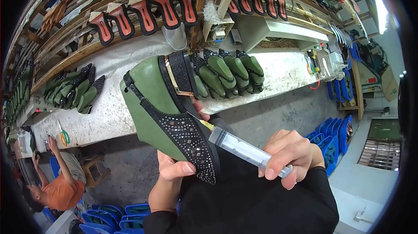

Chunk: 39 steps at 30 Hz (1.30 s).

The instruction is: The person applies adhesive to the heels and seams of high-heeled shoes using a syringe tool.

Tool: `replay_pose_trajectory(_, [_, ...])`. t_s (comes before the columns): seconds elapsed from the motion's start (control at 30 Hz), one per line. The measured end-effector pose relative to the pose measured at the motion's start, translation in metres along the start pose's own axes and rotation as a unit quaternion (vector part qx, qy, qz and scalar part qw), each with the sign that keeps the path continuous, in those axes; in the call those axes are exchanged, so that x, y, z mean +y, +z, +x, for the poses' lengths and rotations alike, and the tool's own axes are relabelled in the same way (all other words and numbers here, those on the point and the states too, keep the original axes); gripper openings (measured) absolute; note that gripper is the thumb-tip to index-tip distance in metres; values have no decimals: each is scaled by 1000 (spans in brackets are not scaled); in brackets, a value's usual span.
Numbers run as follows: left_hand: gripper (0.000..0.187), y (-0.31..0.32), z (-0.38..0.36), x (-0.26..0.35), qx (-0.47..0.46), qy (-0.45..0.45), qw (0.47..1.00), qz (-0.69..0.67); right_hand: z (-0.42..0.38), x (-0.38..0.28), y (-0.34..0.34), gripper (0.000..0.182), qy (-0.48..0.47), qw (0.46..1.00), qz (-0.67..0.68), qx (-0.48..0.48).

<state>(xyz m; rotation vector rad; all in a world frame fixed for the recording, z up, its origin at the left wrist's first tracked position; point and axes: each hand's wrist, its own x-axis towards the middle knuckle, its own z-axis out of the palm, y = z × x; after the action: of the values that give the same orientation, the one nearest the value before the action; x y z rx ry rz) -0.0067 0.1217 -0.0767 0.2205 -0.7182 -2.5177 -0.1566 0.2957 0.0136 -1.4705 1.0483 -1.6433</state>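
My left hand [176, 168] is closed round a shoe [185, 131] in the middle of the view, thumb on the toe end, other fingertips showing behind the sole edge. The shoe has a black upper with shiny studs, fitted over a green last [146, 86]. Its black glitter heel [180, 73] with a gold trim points up. In my right hand [289, 155] is a clear syringe [241, 149], gripped near its rear end. The syringe's yellow-based needle [205, 123] reaches the edge between the studded upper and the sole.
Behind the shoe, several green-lasted shoes [224, 75] stand on the white-covered bench [283, 75]. More shoes [72, 88] and green-handled scissors [64, 136] lie to the left. Black-and-red shoe parts [165, 10] line the rack above. Blue bins [335, 136] stand at right; a person in orange [65, 192] sits lower left.
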Motion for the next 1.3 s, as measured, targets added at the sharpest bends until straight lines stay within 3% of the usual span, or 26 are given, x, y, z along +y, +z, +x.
replay_pose_trajectory(0.53, [116,-3,-5,7,20,12,999,-25,4,6,9,36,7,1000,19,-11])
replay_pose_trajectory(0.87, [113,-20,-2,6,-28,51,998,0,5,9,11,35,24,999,34,-16])
replay_pose_trajectory(1.3, [117,-17,-4,10,25,46,999,7,4,9,12,34,35,998,54,-17])
